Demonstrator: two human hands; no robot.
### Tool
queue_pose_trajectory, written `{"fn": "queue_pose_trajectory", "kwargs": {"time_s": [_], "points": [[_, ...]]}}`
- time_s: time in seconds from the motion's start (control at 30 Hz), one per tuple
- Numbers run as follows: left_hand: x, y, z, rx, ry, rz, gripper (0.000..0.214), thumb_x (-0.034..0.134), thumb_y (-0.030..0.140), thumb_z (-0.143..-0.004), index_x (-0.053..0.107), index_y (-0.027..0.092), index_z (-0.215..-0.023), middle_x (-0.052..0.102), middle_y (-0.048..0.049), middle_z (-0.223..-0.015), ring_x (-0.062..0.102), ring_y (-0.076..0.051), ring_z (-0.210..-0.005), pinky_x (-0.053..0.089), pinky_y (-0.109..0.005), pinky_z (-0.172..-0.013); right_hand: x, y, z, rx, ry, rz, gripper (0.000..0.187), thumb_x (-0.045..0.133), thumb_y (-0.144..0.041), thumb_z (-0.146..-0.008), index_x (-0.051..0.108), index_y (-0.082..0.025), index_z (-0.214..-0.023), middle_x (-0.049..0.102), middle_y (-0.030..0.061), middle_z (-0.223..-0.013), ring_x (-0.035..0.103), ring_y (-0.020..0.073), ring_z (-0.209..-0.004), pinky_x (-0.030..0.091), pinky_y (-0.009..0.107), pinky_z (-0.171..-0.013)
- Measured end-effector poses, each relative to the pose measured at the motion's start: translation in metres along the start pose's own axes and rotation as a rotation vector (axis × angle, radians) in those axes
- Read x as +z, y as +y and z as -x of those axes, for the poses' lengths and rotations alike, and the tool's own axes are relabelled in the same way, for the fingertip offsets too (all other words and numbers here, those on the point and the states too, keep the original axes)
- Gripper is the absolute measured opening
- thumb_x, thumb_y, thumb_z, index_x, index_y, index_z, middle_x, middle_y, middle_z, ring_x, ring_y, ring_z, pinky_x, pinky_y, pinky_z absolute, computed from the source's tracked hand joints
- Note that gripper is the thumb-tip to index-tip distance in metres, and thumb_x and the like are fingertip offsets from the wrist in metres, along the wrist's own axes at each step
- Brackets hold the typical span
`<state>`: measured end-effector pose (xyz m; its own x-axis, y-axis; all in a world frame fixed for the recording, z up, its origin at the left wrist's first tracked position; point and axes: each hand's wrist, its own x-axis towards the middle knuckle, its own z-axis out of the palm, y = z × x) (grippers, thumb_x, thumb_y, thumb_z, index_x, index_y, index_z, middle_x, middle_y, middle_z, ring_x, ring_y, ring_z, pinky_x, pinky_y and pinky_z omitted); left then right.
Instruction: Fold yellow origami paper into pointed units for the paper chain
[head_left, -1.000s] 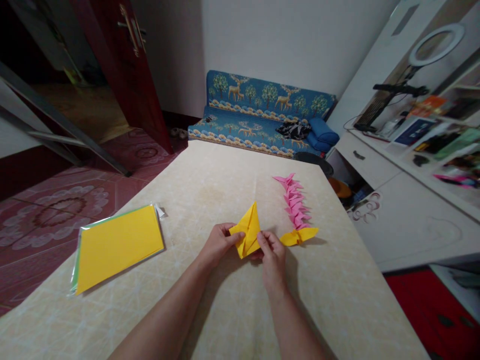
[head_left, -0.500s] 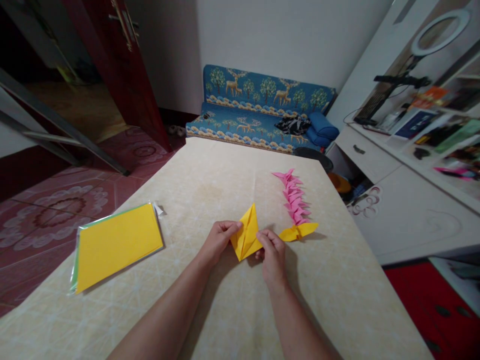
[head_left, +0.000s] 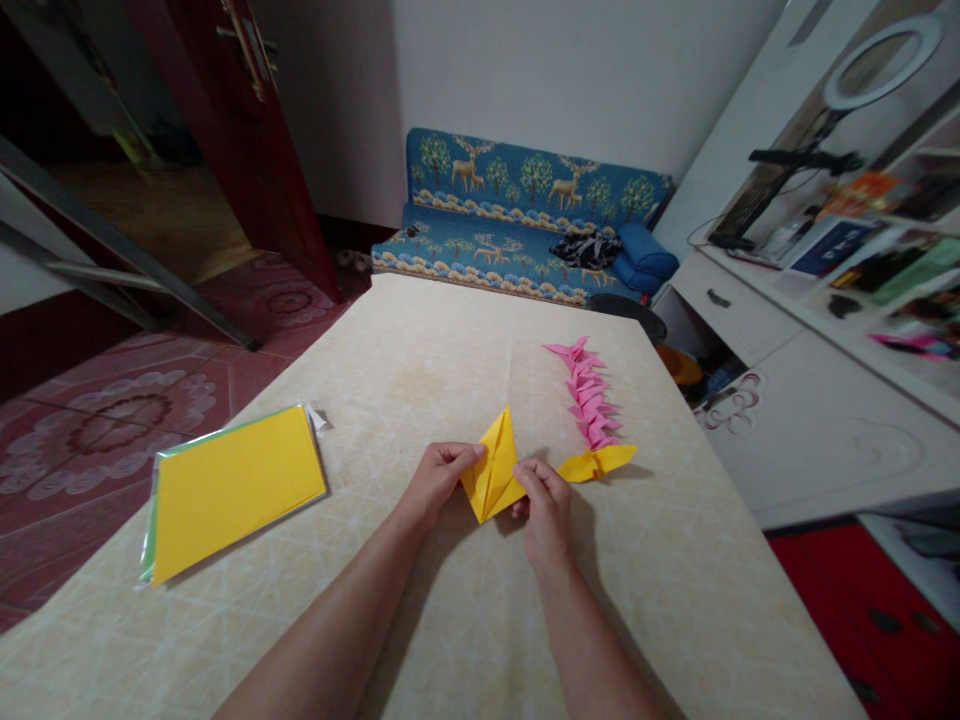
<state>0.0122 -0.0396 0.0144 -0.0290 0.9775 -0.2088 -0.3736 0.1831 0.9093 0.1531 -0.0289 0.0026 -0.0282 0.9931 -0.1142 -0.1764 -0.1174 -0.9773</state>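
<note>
A folded sheet of yellow origami paper (head_left: 495, 465), creased into a pointed diamond-like shape, is held between both hands above the table. My left hand (head_left: 437, 478) pinches its left edge, thumb on top. On the right side, my right hand (head_left: 546, 500) grips the lower right part between thumb and fingers, some of which are hidden beneath. Just right of that hand lies a finished-looking yellow folded paper piece (head_left: 598, 463) with pointed ends. It touches or nearly touches a row of several pink folded paper pieces (head_left: 589, 395) stretching away from me.
On the table's left lies a clear packet of yellow and green paper sheets (head_left: 240, 490). The pale patterned tablecloth (head_left: 420, 340) covers the table. Beyond its far edge stands a blue patterned sofa (head_left: 480, 240); a white cabinet (head_left: 825, 420) is at the right.
</note>
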Motion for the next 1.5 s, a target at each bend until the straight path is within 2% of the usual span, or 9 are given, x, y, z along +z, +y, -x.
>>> {"fn": "queue_pose_trajectory", "kwargs": {"time_s": [0.3, 0.5, 0.73, 1.13, 1.33, 1.5], "points": [[0.0048, 0.0065, 0.004, -0.012, 0.109, -0.01, 0.039, 0.069, 0.049, -0.064, 0.06, 0.013, -0.052, 0.058, -0.0035, -0.05, 0.054, -0.015, -0.051, 0.036, -0.023, -0.047, 0.0, 0.001, 0.0005, -0.001, 0.017, 0.009, 0.021, 0.061, -0.036, -0.072, 0.054, -0.018, -0.063, 0.045, -0.0061, -0.05, 0.038, 0.0068, -0.039, 0.029, 0.017, -0.035], [0.0059, 0.0051, 0.0027, -0.002, 0.11, 0.011, 0.044, 0.065, 0.056, -0.065, 0.061, 0.014, -0.055, 0.059, -0.0043, -0.05, 0.054, -0.016, -0.05, 0.035, -0.024, -0.046, 0.0002, -0.0006, 0.0017, -0.018, -0.001, 0.019, 0.021, 0.061, -0.036, -0.072, 0.053, -0.019, -0.063, 0.045, -0.0061, -0.052, 0.038, 0.0073, -0.041, 0.029, 0.018, -0.036], [0.0027, 0.003, 0.0012, 0.013, 0.141, 0.004, 0.04, 0.067, 0.051, -0.066, 0.059, 0.014, -0.053, 0.055, -0.0018, -0.047, 0.051, -0.014, -0.049, 0.034, -0.024, -0.047, -0.0007, -0.0003, 0.0024, -0.009, -0.037, 0.04, 0.021, 0.061, -0.036, -0.072, 0.052, -0.02, -0.061, 0.044, -0.0071, -0.051, 0.038, 0.0082, -0.042, 0.028, 0.019, -0.038], [-0.0019, -0.0007, -0.0016, 0.017, 0.095, -0.003, 0.036, 0.065, 0.043, -0.072, 0.056, 0.014, -0.052, 0.051, 0.0008, -0.048, 0.041, -0.008, -0.043, 0.027, -0.021, -0.043, -0.0003, 0.0006, 0.0035, -0.018, -0.046, 0.038, 0.022, 0.059, -0.036, -0.073, 0.05, -0.021, -0.061, 0.041, -0.0065, -0.05, 0.036, 0.0095, -0.044, 0.027, 0.02, -0.04], [-0.0007, 0.0025, 0.0008, -0.023, -0.016, 0.054, 0.03, 0.064, 0.043, -0.073, 0.066, 0.014, -0.069, 0.063, -0.0031, -0.063, 0.055, -0.013, -0.055, 0.039, -0.022, -0.054, 0.0049, -0.0043, 0.0045, -0.035, -0.09, -0.089, 0.015, 0.061, -0.035, -0.071, 0.059, -0.02, -0.07, 0.053, -0.0029, -0.065, 0.048, 0.0122, -0.058, 0.038, 0.021, -0.053], [-0.0012, -0.0008, 0.0002, -0.02, -0.043, 0.075, 0.032, 0.065, 0.045, -0.072, 0.064, 0.013, -0.069, 0.062, -0.0027, -0.061, 0.055, -0.013, -0.054, 0.04, -0.023, -0.055, 0.006, -0.0047, 0.0036, -0.01, -0.11, -0.137, 0.017, 0.064, -0.034, -0.068, 0.058, -0.018, -0.068, 0.054, -0.0021, -0.064, 0.049, 0.0123, -0.058, 0.039, 0.022, -0.055]]}}
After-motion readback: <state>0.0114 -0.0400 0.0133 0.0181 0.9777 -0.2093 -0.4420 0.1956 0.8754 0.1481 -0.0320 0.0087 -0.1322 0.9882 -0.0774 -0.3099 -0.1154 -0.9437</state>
